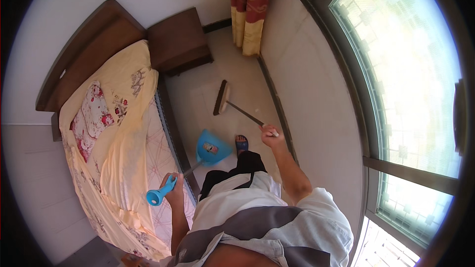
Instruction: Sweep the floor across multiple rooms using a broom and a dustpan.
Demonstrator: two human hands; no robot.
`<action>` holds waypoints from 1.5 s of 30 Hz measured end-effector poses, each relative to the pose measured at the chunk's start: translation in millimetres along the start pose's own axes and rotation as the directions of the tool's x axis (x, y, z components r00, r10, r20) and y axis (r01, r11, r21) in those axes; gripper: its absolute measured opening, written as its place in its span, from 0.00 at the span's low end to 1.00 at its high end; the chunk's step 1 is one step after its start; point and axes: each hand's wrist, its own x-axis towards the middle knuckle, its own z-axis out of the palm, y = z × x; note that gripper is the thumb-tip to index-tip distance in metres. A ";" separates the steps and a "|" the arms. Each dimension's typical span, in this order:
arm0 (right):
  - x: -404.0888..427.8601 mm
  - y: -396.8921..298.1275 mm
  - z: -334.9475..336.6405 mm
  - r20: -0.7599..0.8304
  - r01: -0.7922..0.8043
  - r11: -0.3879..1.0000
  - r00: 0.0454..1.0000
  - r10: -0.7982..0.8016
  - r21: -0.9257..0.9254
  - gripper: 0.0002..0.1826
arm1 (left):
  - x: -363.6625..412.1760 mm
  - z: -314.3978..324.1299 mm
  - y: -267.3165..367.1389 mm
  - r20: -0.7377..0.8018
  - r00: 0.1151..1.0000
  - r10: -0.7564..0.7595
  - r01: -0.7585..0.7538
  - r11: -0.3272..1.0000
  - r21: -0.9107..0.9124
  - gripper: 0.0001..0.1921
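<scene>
My left hand (173, 188) is closed around the blue handle of a long-handled dustpan. The blue pan (207, 157) is down by the floor in front of me, with what looks like a label or a scrap in its middle. In my right hand (272, 135) I grip the handle of a broom. Its head (222, 98), a pale block with dark bristles, is at the floor farther ahead, beyond the pan and apart from it. The bristles face left, toward the bed.
On the left stands a bed (157, 163) with a rumpled floral sheet and a brown headboard (98, 42). A brown nightstand (178, 42) fills the corner beside it. A red-and-yellow curtain (252, 15) hangs ahead. The wall and window (412, 78) run along my right. My sandalled foot (242, 144) is near the pan.
</scene>
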 end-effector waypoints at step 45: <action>-1.8 185.2 -35.9 0.396 0.255 0.942 0.859 -0.325 0.220 0.08 | 284.1 74.4 3.8 0.726 0.605 0.326 -0.432 0.901 -0.046 0.11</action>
